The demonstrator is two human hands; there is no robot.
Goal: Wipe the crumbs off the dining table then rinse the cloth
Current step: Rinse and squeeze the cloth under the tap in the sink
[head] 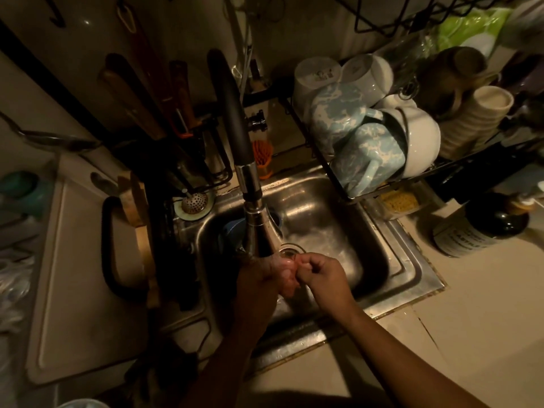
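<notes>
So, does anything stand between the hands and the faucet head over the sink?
Nothing visible does. The left hand and right hand meet close under the faucet head, beside the drain. Whether they hold anything cannot be told in this dim picture.

Dim warm light, heavy shadow. Pale tiled counter [477, 313] right of the right hand [321, 279], cracked along a joint. Wall [73, 39] beyond the left hand [260, 279], utensils [141, 92] hanging there. Wire dish rack [321, 153] beyond the right hand, stacked with mugs [368, 154].
</notes>
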